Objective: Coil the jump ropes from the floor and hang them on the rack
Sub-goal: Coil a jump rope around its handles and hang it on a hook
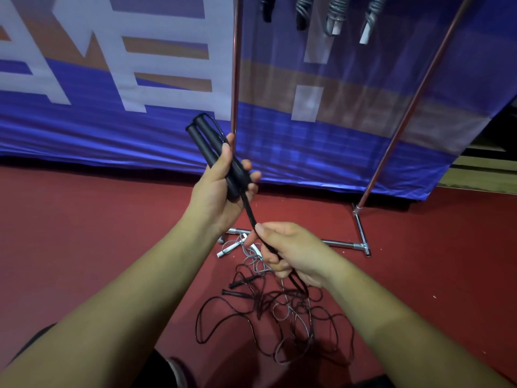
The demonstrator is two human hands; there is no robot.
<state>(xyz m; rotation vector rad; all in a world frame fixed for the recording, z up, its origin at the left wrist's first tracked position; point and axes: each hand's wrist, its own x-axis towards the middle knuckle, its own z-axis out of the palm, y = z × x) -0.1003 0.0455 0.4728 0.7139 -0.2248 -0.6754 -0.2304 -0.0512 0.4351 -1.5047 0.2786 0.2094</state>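
My left hand (pixel 221 191) grips the two black handles (pixel 208 144) of a jump rope, held side by side and pointing up-left. The rope's black cord (pixel 251 217) runs down from the handles into my right hand (pixel 288 250), which pinches it between thumb and fingers. Below, the cord falls into a tangle of black and grey ropes (pixel 279 312) on the red floor. The metal rack (pixel 235 65) stands behind, and several coiled ropes (pixel 335 12) hang from its top.
A grey rope with white handles (pixel 232 247) lies by the rack's chrome base bar (pixel 344 243). Loose black handles (pixel 237 287) rest in the tangle. A blue banner (pixel 112 121) backs the rack. My dark trouser leg (pixel 156 371) shows at the bottom.
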